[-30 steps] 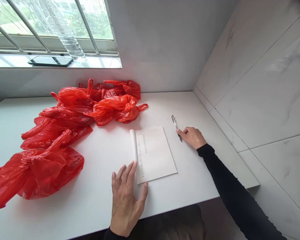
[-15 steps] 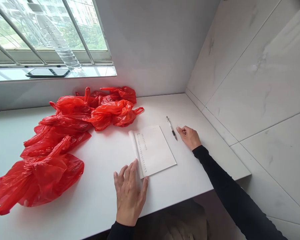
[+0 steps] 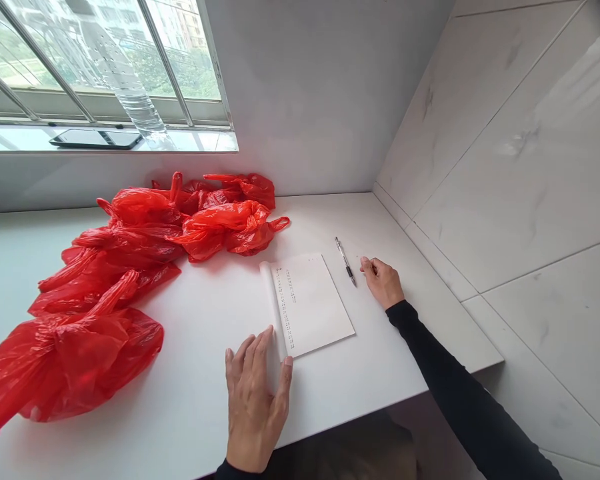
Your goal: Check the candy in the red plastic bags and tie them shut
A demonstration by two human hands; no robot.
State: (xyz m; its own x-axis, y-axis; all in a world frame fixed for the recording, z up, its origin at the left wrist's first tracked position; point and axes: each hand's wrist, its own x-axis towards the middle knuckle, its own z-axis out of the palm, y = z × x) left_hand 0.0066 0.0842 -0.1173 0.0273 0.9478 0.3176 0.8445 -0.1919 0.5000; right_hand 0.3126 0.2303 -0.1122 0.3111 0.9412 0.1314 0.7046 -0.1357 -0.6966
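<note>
The notebook (image 3: 320, 307) lay open on the counter (image 3: 220, 300), facing the person, its left edge curled over, probably from pages folded under to bare the handwritten columns. At its one o'clock lay the pen (image 3: 345, 262), apart from the paper, presumably placed within easy reach. The right hand (image 3: 383, 283), at two o'clock, was loosely curled just beside the pen, not touching it, nothing visible in its grasp. The left hand (image 3: 254, 403), at seven, was empty and half spread, thumb tip at the near-left corner, perhaps for steadying; whether it pressed, I cannot tell. Red plastic bags (image 3: 130, 243) crowded eight to eleven o'clock, seemingly grouped to leave writing room. Beyond, at ten, a bottle (image 3: 135, 100) stood on the sill (image 3: 203, 141).
</note>
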